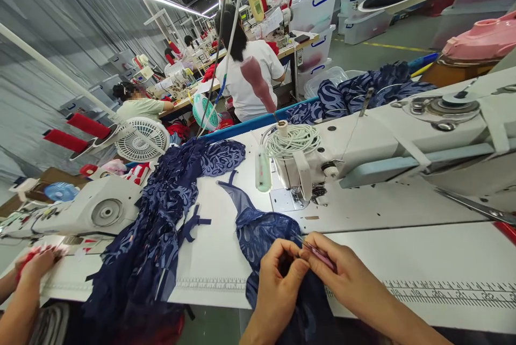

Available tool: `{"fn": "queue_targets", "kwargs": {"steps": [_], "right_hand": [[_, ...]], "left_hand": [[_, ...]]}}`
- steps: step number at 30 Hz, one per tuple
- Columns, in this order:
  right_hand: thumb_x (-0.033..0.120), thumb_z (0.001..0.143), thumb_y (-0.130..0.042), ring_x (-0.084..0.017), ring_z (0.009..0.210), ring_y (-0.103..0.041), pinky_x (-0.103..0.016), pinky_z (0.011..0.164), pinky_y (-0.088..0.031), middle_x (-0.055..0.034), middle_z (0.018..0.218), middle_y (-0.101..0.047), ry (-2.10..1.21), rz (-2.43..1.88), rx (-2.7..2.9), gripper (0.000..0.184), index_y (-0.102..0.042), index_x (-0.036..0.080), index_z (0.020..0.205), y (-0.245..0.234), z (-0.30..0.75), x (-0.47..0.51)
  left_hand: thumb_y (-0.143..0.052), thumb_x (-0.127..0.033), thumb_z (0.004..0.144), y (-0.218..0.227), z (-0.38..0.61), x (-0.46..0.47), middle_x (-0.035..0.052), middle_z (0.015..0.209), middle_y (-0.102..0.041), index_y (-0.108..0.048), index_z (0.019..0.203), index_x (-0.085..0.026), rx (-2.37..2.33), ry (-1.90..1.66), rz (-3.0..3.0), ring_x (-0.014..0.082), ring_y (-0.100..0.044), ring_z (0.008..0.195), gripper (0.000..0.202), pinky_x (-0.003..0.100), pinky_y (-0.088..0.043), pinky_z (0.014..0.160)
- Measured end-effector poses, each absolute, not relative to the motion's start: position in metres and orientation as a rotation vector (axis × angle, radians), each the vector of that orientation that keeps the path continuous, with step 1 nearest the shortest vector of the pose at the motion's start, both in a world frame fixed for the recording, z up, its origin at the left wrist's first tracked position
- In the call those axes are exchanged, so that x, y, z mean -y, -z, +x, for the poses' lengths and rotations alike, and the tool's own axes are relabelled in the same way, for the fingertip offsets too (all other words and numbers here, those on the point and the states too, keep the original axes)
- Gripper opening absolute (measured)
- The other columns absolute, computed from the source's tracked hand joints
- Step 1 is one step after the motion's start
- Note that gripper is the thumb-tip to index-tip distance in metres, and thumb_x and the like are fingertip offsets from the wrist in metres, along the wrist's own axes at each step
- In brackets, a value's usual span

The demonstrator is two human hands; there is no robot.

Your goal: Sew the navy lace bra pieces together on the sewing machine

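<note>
A navy patterned lace garment piece (pixel 268 235) lies at the table's front, with a sheer strap-like end reaching toward the sewing machine's needle area (pixel 306 194). My left hand (pixel 280 286) pinches part of this dark fabric between thumb and fingers. Closed around a small pink-handled tool (pixel 322 258) with thin metal tips is my right hand (pixel 338 267); its exact kind I cannot make out. The fingertips of both hands meet over the fabric, hiding the pinched spot. Below them the cloth hangs over the table edge.
A heap of navy lace pieces (pixel 161 210) spills over the table to the left. Scissors (pixel 475 206) lie at the right by the machine arm (pixel 403 141). A co-worker's hands (pixel 38 267) hold red fabric at far left. Other people sit ahead.
</note>
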State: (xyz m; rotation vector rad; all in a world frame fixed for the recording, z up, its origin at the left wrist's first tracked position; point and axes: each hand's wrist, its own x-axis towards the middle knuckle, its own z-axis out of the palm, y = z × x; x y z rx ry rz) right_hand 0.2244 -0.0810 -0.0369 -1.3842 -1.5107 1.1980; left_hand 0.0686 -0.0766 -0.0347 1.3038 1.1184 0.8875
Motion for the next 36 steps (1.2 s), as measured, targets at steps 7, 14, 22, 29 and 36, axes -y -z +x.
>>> {"fn": "queue_targets", "kwargs": {"steps": [7, 14, 22, 29, 36], "right_hand": [[0.061, 0.091, -0.052, -0.012, 0.057, -0.031, -0.023, 0.049, -0.031, 0.0057, 0.065, -0.029, -1.152, -1.392, 1.103, 0.042, -0.044, 0.023, 0.074, 0.041, 0.233, 0.084], [0.062, 0.091, -0.052, -0.011, 0.057, -0.033, -0.022, 0.051, -0.036, 0.0051, 0.066, -0.031, -1.141, -1.402, 1.246, 0.043, -0.046, 0.023, 0.073, 0.039, 0.241, 0.085], [0.057, 0.086, -0.059, -0.012, 0.054, -0.039, -0.023, 0.050, -0.036, 0.0074, 0.061, -0.039, -1.201, -1.423, 1.341, 0.033, -0.052, 0.024, 0.085, 0.046, 0.230, 0.083], [0.047, 0.097, -0.043, -0.018, 0.074, -0.062, -0.028, 0.069, -0.050, -0.0013, 0.083, -0.064, -0.905, -1.399, 1.411, 0.025, -0.051, 0.024, 0.089, 0.045, 0.211, 0.083], [0.051, 0.094, -0.047, -0.017, 0.063, -0.060, -0.030, 0.063, -0.051, -0.0003, 0.070, -0.062, -0.856, -1.426, 1.156, 0.030, -0.049, 0.024, 0.079, 0.047, 0.198, 0.087]], "left_hand": [[-0.053, -0.033, 0.098, 0.017, 0.049, 0.077, -0.0003, 0.074, -0.052, -0.056, 0.079, -0.018, -1.344, -0.835, 1.665, 0.0135, -0.047, 0.070, 0.024, 0.024, -0.035, 0.066], [-0.040, -0.040, 0.103, 0.021, 0.048, 0.077, 0.0010, 0.083, -0.050, -0.052, 0.089, -0.020, -1.330, -0.861, 1.601, 0.0153, -0.046, 0.076, 0.026, 0.025, -0.037, 0.071], [-0.052, -0.043, 0.097, 0.017, 0.055, 0.075, 0.0005, 0.082, -0.056, -0.054, 0.098, -0.020, -1.255, -0.794, 1.540, 0.0145, -0.050, 0.074, 0.023, 0.024, -0.036, 0.067], [-0.046, -0.046, 0.098, 0.012, 0.060, 0.064, -0.0043, 0.063, -0.035, -0.041, 0.065, -0.019, -1.038, -0.622, 1.666, 0.0111, -0.030, 0.060, 0.043, 0.026, -0.024, 0.057], [-0.040, -0.046, 0.101, 0.025, 0.063, 0.070, -0.0023, 0.065, -0.035, -0.029, 0.065, -0.021, -0.853, -0.729, 1.756, 0.0135, -0.032, 0.063, 0.044, 0.029, -0.028, 0.062]]}}
